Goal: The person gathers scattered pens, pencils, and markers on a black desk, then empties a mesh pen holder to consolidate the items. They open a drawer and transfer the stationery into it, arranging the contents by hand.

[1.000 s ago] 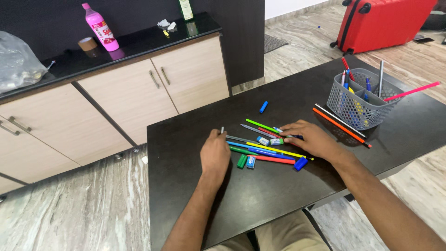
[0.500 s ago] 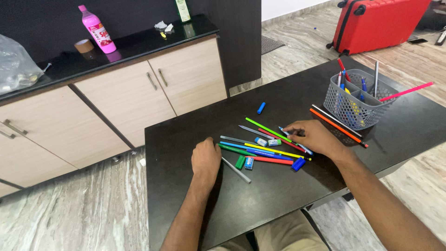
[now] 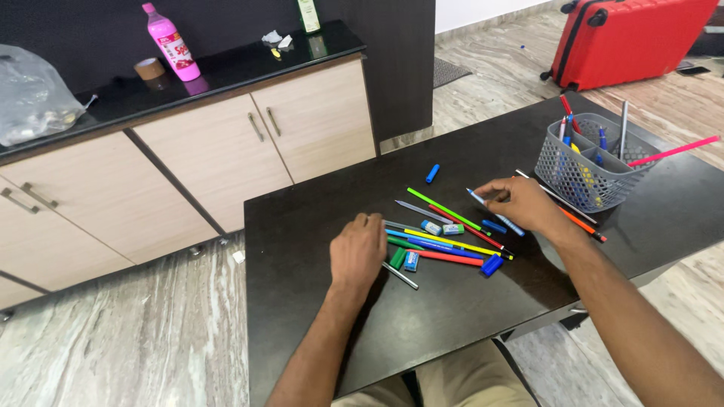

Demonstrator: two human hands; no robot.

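Note:
My left hand rests on the dark table at the left end of a pile of coloured pens. It is closed over a grey pen, whose end sticks out from under the palm. My right hand pinches a light blue pen just above the table, to the right of the pile. The pile holds a green pen, a yellow pen, a red pen and several others. A grey mesh basket with upright pens stands just right of my right hand.
A loose blue cap lies behind the pile and another blue cap in front. A pink pen juts from the basket. A cabinet counter at the back left carries a pink bottle and a tape roll. A red suitcase stands at the back right.
My right hand has lifted the light blue pen out of the pile and moved it right, toward the basket. My left hand has drawn the grey pen out and swung its tip toward me.

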